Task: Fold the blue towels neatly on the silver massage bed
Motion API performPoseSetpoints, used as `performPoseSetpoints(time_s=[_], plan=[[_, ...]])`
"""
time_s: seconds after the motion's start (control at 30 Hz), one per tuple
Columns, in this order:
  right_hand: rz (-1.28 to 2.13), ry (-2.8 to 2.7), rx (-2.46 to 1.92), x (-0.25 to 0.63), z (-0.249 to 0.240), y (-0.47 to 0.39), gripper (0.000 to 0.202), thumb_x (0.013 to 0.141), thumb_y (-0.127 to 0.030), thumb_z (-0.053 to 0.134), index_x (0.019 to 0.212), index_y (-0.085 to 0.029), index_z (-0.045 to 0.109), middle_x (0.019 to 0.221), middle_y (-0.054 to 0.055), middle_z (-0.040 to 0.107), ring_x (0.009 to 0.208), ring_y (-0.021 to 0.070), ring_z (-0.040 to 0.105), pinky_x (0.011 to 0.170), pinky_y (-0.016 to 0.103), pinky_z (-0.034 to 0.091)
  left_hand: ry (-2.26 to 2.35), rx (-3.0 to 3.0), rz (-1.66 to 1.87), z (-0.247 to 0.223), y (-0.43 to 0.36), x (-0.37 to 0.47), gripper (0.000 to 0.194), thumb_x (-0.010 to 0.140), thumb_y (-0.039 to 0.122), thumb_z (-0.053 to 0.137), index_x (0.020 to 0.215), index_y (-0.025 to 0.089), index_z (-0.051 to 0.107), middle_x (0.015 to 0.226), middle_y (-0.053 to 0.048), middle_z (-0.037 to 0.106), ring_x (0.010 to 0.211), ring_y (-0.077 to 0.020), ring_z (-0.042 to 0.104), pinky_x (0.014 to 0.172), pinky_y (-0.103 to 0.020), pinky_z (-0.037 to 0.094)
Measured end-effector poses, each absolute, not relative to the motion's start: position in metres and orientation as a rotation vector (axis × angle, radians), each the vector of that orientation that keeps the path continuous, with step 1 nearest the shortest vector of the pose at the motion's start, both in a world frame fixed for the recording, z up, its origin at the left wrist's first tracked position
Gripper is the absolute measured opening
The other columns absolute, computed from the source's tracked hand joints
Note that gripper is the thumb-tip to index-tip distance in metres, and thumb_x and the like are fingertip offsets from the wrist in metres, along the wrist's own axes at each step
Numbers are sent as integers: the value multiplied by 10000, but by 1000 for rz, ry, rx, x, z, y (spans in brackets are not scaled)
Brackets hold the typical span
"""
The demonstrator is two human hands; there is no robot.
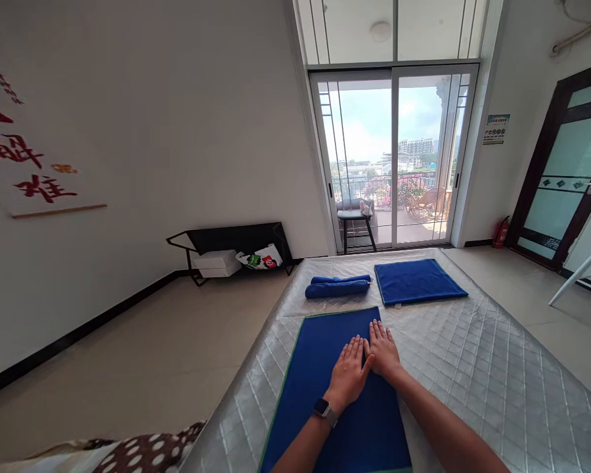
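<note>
A blue towel (320, 387) with green edging lies spread on the silver quilted mattress (453, 368). My left hand (349, 369), with a watch on its wrist, rests flat on the towel, fingers stretched forward. Beside it my right hand (383, 348) lies flat at the towel's right edge, and the two hands meet near the thumbs. Neither one grips anything. Beyond them sit rolled blue towels (337, 288) on the left and a flat blue towel (418, 281) on the right.
A black bench (234, 240) with a white box (217, 263) stands by the left wall. Glass sliding doors (394, 157) are beyond the mattress. A spotted brown cloth (148, 453) lies at the lower left. White stool legs (581, 269) show at right.
</note>
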State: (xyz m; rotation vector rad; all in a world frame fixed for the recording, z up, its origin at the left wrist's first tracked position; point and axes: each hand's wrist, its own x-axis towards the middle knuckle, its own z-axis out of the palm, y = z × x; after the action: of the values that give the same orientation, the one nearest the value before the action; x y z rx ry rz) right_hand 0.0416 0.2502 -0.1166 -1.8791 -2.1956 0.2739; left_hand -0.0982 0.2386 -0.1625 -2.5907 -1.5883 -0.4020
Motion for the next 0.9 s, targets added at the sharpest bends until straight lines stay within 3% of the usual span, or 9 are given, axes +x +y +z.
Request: performPoseSetpoints(time_s=[0.4,0.67,0.9], plan=[[298,-2138,-1916,39,-117,252,640,1013,-390,243,1558,-54,268,1619,147,242,1519,225,153,1216,400,91,-1985,-2332,-262,-173,193,-228,781,995,611,161,1539,70,307,1601,-146,314,1489,-256,282,1219,-456,260],[212,-2151,-1885,42,-104,234,612,1008,-325,255,1550,-41,282,1606,151,268,1517,226,163,1218,422,101,-1960,-2284,-345,-175,186,-227,763,990,613,179,1525,98,356,1576,-142,382,1474,-259,323,1208,-450,283],[338,-2204,-1881,47,-122,182,656,1014,-425,243,1566,-73,250,1621,122,228,1516,227,165,1222,395,119,-1949,-2294,-303,-177,189,-235,797,973,642,177,1512,93,384,1575,-138,388,1470,-266,332,1208,-443,283]])
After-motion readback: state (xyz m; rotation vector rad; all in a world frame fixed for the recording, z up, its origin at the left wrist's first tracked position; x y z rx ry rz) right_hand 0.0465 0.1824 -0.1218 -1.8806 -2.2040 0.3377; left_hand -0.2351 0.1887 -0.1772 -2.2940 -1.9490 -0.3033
